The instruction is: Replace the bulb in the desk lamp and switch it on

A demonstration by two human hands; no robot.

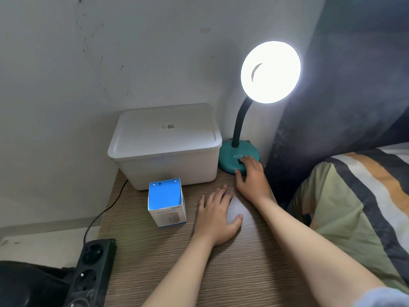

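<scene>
The desk lamp stands at the back right of the wooden table (pixel 243 273). Its round head (pixel 270 72) glows bright white and faces me, so the bulb itself is lost in the glare. A dark bendy neck (pixel 240 120) runs down to a teal round base (pixel 232 156). My right hand (pixel 252 178) rests on the front of that base, fingers over the dark switch. My left hand (pixel 218 216) lies flat on the tabletop, fingers spread, holding nothing. A small blue-and-white carton (pixel 166 202) stands just left of it.
A white lidded plastic box (pixel 164 142) sits at the back of the table against the wall. A black power strip (pixel 88 267) with a cable lies at the table's left edge. A striped blanket and green cushion (pixel 354 207) are to the right.
</scene>
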